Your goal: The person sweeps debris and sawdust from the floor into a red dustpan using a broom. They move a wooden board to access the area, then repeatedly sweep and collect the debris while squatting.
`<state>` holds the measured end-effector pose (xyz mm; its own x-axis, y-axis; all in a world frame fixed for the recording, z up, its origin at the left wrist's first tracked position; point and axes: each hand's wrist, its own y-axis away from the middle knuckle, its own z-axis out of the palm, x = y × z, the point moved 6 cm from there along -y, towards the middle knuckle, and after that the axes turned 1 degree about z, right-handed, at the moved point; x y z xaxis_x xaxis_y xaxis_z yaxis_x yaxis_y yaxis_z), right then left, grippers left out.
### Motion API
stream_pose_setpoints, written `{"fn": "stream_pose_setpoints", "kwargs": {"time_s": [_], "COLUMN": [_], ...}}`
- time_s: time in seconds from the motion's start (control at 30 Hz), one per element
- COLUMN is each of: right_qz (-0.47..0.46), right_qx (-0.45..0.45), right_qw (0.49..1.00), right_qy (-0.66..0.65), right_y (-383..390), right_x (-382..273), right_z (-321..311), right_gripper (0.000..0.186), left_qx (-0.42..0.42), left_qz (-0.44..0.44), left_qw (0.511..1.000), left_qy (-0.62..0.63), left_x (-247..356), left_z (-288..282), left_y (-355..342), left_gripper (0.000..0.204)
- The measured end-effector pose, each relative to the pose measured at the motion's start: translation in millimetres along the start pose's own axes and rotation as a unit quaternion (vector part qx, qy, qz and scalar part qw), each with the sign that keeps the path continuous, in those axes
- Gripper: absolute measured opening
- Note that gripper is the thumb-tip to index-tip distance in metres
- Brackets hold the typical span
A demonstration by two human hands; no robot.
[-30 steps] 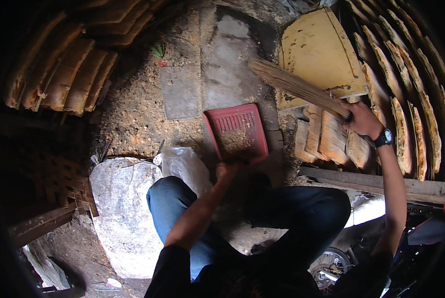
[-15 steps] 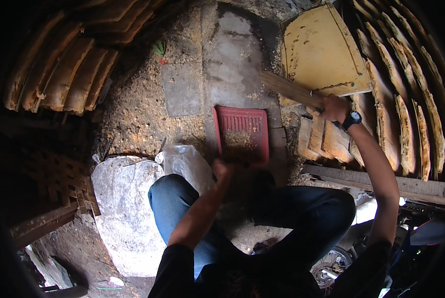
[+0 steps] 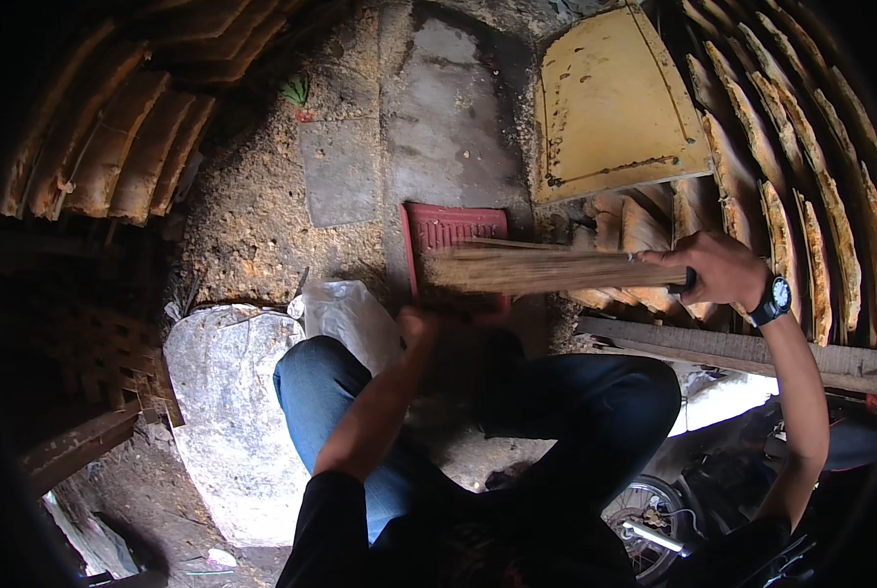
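A red dustpan (image 3: 448,227) lies on the ground in front of my knees, with debris in it. My left hand (image 3: 417,328) is closed at its near left side, where the handle is in shadow; the exact grip is hard to see. My right hand (image 3: 721,269), below a wristwatch, is wrapped round the bound end of a stick broom (image 3: 556,271). The broom lies nearly level across the view. Its bristle tips reach over the dustpan and hide part of the pan's inside.
Crumbly debris (image 3: 252,216) covers the ground at the left. A grey board (image 3: 458,108) and a yellow board (image 3: 620,103) lie ahead. Curved slabs are stacked at right (image 3: 781,235) and left (image 3: 115,147). By my left knee are a clear plastic bag (image 3: 350,318) and white sack (image 3: 233,421).
My right hand has moved toward me and to the right, swinging the broom from a slant beside the yellow board to over the dustpan. My left hand stays at the dustpan.
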<state>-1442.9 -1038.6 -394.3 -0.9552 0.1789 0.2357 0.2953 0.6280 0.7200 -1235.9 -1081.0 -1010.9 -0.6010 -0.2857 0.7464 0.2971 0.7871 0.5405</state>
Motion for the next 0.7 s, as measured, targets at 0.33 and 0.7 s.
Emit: {"fn": "stream_pose_setpoints", "kwargs": {"time_s": [0.33,0.7], "right_qz": [0.082,-0.021], "right_qx": [0.24,-0.01], "right_qw": [0.967,0.998], "right_qy": [-0.015,-0.063], "right_y": [-120,-60], "right_x": [64,2], "right_z": [38,60], "right_gripper": [0.067,0.089], "left_qx": [-0.049,-0.223], "left_qz": [0.1,-0.089], "left_qw": [0.988,0.961], "left_qy": [-0.103,0.138], "left_x": [67,60], "left_z": [-24,-68], "left_y": [69,76], "left_gripper": [0.035,0.03]}}
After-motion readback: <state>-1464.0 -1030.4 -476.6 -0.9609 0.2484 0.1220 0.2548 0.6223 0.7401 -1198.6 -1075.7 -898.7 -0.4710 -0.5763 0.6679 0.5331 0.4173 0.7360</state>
